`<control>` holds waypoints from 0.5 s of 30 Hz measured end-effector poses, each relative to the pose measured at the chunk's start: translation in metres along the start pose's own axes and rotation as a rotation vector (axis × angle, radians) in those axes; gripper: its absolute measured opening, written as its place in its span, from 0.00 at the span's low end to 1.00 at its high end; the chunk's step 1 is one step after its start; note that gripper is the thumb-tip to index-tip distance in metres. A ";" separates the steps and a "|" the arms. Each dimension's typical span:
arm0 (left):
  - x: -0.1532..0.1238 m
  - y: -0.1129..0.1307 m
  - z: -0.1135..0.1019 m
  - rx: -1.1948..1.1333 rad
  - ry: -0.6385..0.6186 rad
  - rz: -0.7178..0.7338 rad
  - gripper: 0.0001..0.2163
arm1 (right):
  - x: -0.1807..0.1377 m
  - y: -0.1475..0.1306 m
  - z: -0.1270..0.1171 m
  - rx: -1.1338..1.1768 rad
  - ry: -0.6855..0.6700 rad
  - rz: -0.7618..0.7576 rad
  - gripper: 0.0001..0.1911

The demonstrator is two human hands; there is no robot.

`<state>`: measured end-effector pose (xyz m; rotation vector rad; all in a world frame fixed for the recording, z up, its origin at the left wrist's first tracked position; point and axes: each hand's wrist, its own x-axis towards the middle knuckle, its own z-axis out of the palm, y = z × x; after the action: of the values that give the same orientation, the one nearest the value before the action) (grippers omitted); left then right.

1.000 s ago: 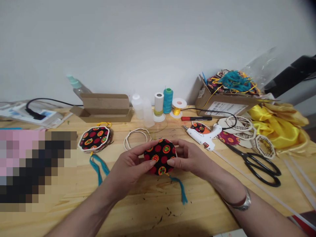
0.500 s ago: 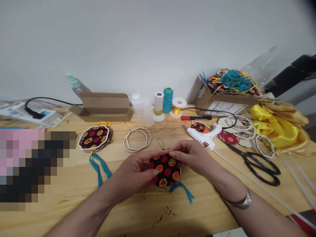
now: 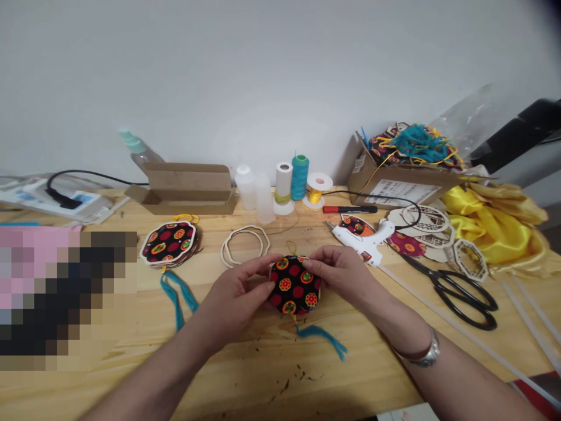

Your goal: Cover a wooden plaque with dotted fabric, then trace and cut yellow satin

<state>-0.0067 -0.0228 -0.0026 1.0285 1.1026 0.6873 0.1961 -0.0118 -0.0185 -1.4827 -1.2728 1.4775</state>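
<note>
Between my hands is a flat, rounded fabric ornament point(image 3: 294, 286), black with red and orange flower prints. A yellow loop shows at its top and a teal tassel point(image 3: 322, 337) hangs from its lower edge onto the table. My left hand point(image 3: 245, 292) pinches the ornament's left edge between thumb and fingers. On the upper right edge, my right hand point(image 3: 342, 273) grips with its thumb on the front; the fingers behind are hidden. Two thin wooden frames point(image 3: 245, 247) lie just beyond my left hand. A white glue gun point(image 3: 362, 241) rests past my right hand.
Stacked similar ornaments point(image 3: 170, 244) lie left, with a teal tassel. Black scissors point(image 3: 464, 292) and wooden cutouts point(image 3: 471, 259) are at right. Along the wall stand a long cardboard box point(image 3: 188, 187), bottles, thread spools point(image 3: 300, 178) and a filled carton point(image 3: 394, 190). Yellow cloth point(image 3: 491, 225) lies far right.
Both hands have lifted the ornament's lower part slightly and turned it, so its printed face shows more fully. The tassel now trails farther to the right.
</note>
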 end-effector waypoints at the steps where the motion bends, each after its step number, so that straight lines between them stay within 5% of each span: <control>1: 0.000 0.001 0.000 0.044 0.016 0.020 0.20 | 0.000 0.001 0.000 -0.028 0.006 -0.009 0.12; 15: 0.001 -0.010 0.000 0.748 0.155 0.338 0.19 | 0.001 0.006 0.007 -0.505 0.165 -0.214 0.08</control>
<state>-0.0072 -0.0259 -0.0118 1.8544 1.3762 0.6352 0.1897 -0.0140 -0.0255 -1.6741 -1.7199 0.9118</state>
